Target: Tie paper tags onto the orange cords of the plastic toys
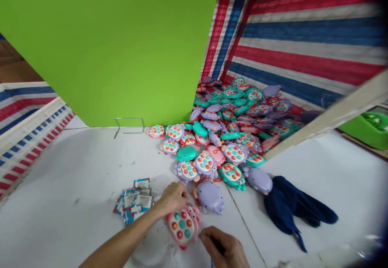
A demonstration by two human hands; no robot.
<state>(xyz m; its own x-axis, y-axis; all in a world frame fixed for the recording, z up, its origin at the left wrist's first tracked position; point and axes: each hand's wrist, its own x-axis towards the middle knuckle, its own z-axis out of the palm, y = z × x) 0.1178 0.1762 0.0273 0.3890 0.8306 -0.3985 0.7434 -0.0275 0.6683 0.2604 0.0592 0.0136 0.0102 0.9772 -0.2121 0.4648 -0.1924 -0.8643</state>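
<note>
The pink toy (182,226) sits on the table (75,179) between my hands: my left hand (173,197) grips its top edge, my right hand (222,248) pinches at its side. Tags (135,201) lie beside; judging by the pile (230,126), most toys remain unhandled.

White worktable, green board behind, striped sacking all round.
White table (75,171), scuffed; upright green panel (106,45) on wire stand (129,123); red-white-blue woven sack (303,37) right and left; pale wooden beam (333,112); green crate (371,128) far right. Even light.
</note>
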